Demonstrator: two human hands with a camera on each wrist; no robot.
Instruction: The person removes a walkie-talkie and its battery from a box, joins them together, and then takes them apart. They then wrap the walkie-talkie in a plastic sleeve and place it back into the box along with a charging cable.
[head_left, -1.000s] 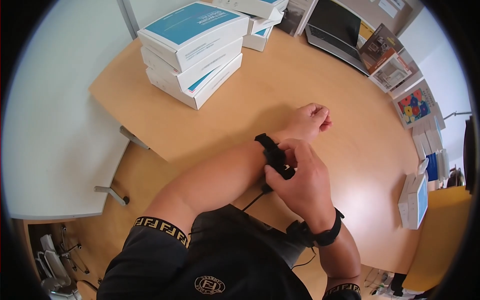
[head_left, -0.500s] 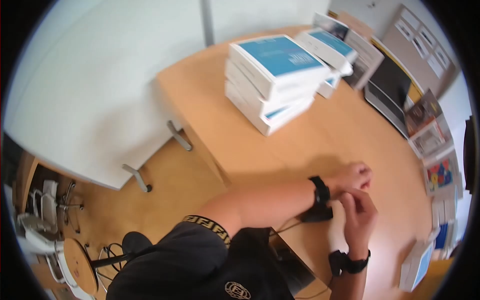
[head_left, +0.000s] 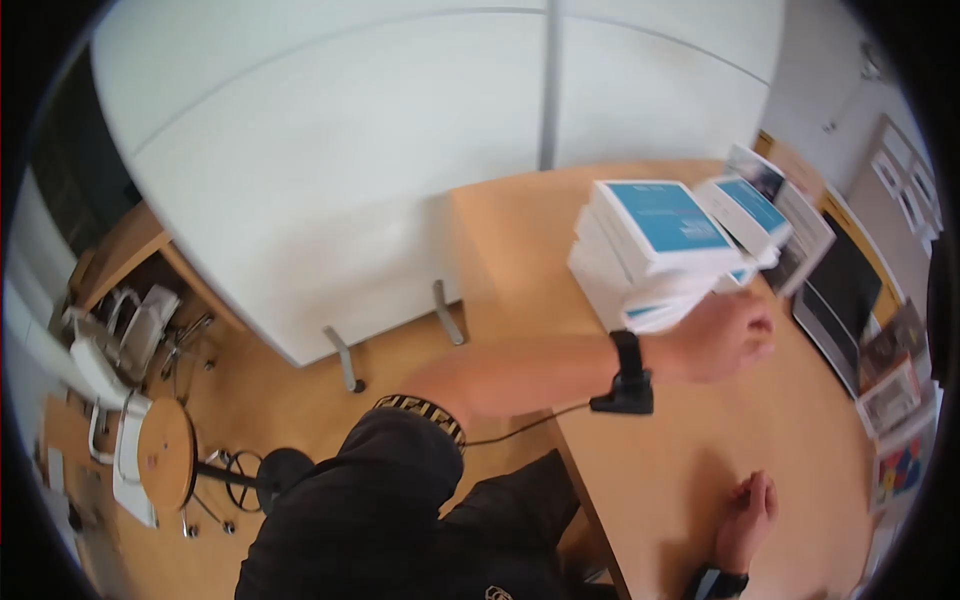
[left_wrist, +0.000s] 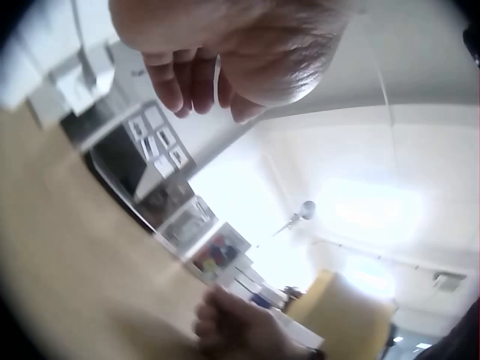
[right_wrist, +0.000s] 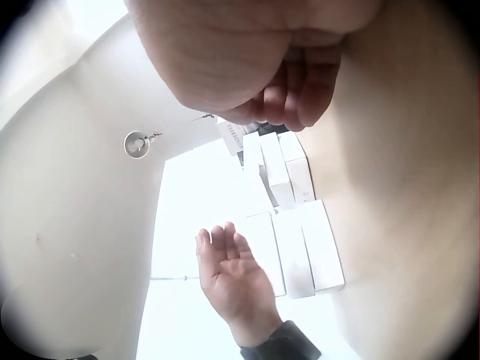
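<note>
In the head view my left hand (head_left: 715, 340) is raised over the table (head_left: 640, 450), just in front of the stack of white and blue boxes (head_left: 660, 230); whether it touches them cannot be told. Its fingers bend loosely around nothing, and a black strap with a small device (head_left: 628, 385) circles that wrist. Lower right, my right hand (head_left: 748, 520) is over the table, apart from the left, fingers loosely bent and holding nothing. Both palms look bare in the wrist views, the left (left_wrist: 232, 45) and the right (right_wrist: 247, 60).
An open laptop (head_left: 835, 290) and upright picture boards (head_left: 890, 400) line the table's far right side. More boxes (head_left: 750, 210) lie behind the stack. A white partition (head_left: 350, 170) rises beyond the table, with a round stool (head_left: 167, 455) at left. A cable runs from the left wrist.
The right hand has let go of the black device at the left wrist and moved away, lower right. The left hand has come nearer the boxes. The head view has swung left.
</note>
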